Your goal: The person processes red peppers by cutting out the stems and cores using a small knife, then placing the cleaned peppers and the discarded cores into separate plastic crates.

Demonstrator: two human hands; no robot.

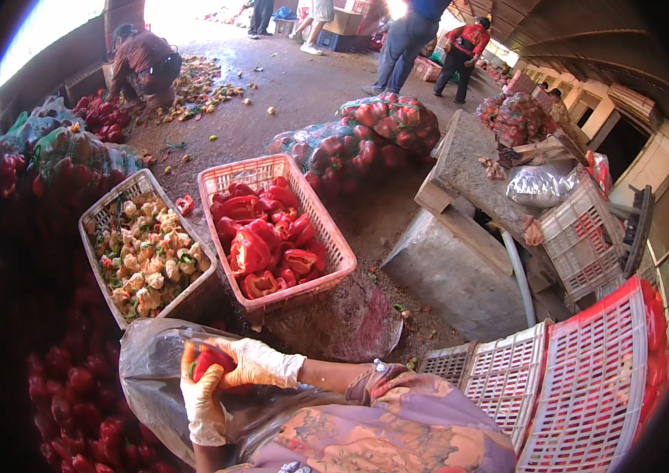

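Observation:
A red bell pepper [210,362] with a bit of green at its stem end lies between my two gloved hands, above a clear plastic sheet [151,360] over my lap. My left hand [203,393], in a stained white glove, holds it from below. From the other side my right hand [254,362], gloved and stained orange, has its fingers around it. Whether a tool is in either hand, I cannot tell. Beyond my hands, a pink plastic crate [334,273] holds opened red peppers [251,248]. Beside it, a white crate [93,260] holds pepper cores [154,278].
Loose red peppers [80,408] are heaped at lower left. Net sacks of peppers [393,124] lie beyond the crates, more at left [62,154]. A concrete block [453,278] and stacked crates [589,355] stand at right. A person [145,65] crouches at upper left; others stand farther off.

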